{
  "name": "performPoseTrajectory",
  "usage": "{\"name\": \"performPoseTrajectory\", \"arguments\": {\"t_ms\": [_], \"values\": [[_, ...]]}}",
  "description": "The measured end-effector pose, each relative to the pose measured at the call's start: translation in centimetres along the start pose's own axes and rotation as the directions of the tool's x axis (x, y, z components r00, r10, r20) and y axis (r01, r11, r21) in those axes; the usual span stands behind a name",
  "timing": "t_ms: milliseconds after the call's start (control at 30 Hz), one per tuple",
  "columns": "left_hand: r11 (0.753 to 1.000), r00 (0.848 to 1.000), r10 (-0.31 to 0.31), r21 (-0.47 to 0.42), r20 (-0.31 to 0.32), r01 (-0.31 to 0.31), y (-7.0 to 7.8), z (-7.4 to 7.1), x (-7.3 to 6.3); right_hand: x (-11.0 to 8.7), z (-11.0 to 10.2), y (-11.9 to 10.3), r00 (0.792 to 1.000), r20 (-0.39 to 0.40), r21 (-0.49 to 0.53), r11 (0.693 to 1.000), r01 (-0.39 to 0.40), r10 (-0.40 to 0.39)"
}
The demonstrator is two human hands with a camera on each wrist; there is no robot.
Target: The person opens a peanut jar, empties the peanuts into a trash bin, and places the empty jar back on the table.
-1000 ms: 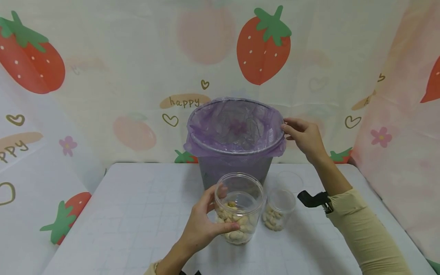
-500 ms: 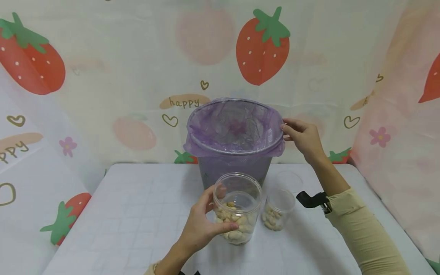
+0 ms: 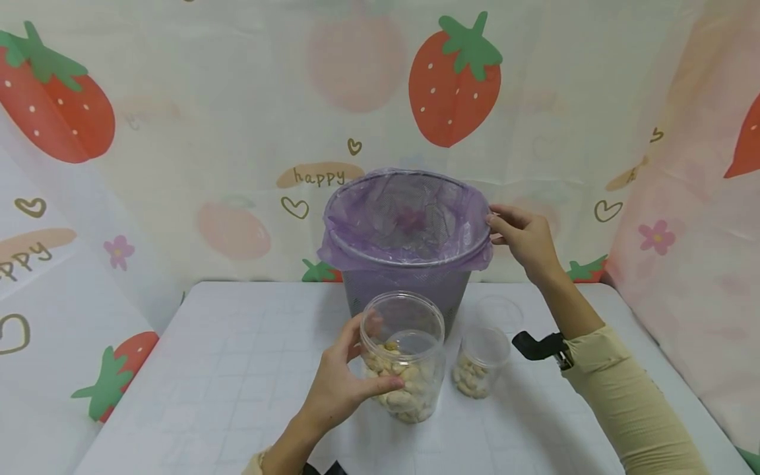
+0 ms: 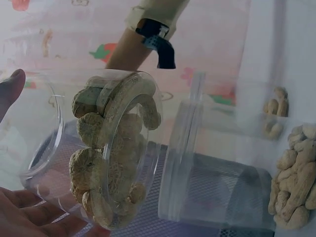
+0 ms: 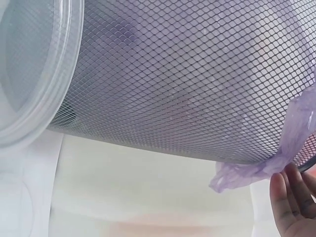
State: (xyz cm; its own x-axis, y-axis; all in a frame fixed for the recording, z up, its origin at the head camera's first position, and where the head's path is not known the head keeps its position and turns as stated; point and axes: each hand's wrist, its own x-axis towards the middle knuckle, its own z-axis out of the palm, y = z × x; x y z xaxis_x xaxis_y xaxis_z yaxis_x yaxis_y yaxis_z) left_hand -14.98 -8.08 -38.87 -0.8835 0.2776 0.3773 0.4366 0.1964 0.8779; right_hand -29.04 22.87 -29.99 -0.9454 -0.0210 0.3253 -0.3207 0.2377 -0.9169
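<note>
Leftward, by a little, the big jar (image 3: 418,369) has shifted in the head view, tipping slightly that way, and the left hand (image 3: 341,382) has gone along with it; the right hand (image 3: 525,241) stays up at the bin (image 3: 410,290). That jar is clear and smooth, with a ringed, open mouth; it sits low in the middle of the frame, in front of the bin, and I can't tell whether its base touches the table (image 3: 237,369). Pale tan nuts (image 4: 91,168), lumpy and rough-skinned, lie in its lower part; the left hand grips it from the left, thumb across the near side, fingers round the back. Just to its right stands the small jar (image 3: 482,363), also clear, its lower part holding peanuts (image 4: 296,177) in their ridged shells; whether its top is covered I can't make out. Beside it, farther up the frame, a faint clear disc (image 3: 500,314) lies on the table. At the centre stands the bin, of fine grey mesh, lined with a thin purple bag (image 3: 350,254) folded over the rim and crinkled along the edge; a pinkish flower shape shows through its far side; the right hand pinches bag and rim together at the right.
</note>
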Motion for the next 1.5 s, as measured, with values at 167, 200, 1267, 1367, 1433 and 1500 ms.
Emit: {"name": "performPoseTrajectory", "arguments": {"t_ms": [167,200,1267,1367,1433,1500], "values": [[1.000,1.000,-0.001,0.013,-0.011,0.001,0.3,-0.6,0.4,0.1,-0.1,0.0,1.000,-0.011,0.017,1.000,0.013,-0.012],[1.000,1.000,-0.005,0.016,-0.016,0.005,0.3,-0.8,0.5,0.1,-0.1,0.0,1.000,-0.012,0.019,1.000,0.016,-0.015],[0.994,0.968,-0.004,0.103,-0.252,0.031,2.2,-8.4,3.1,0.2,0.2,0.1,1.000,-0.009,0.005,1.000,-0.004,0.004],[0.990,0.968,-0.009,0.134,-0.253,0.044,2.3,-9.3,3.2,0.2,0.2,0.2,1.000,-0.013,0.025,1.000,-0.006,0.006],[0.984,0.966,-0.008,0.167,-0.258,0.053,2.2,-10.0,3.2,0.1,0.2,0.2,1.000,-0.018,0.038,0.999,-0.006,0.006],[0.978,0.964,-0.009,0.198,-0.266,0.064,2.2,-10.9,3.4,0.2,0.3,0.1,1.000,-0.023,0.044,0.999,-0.006,0.007]]}}
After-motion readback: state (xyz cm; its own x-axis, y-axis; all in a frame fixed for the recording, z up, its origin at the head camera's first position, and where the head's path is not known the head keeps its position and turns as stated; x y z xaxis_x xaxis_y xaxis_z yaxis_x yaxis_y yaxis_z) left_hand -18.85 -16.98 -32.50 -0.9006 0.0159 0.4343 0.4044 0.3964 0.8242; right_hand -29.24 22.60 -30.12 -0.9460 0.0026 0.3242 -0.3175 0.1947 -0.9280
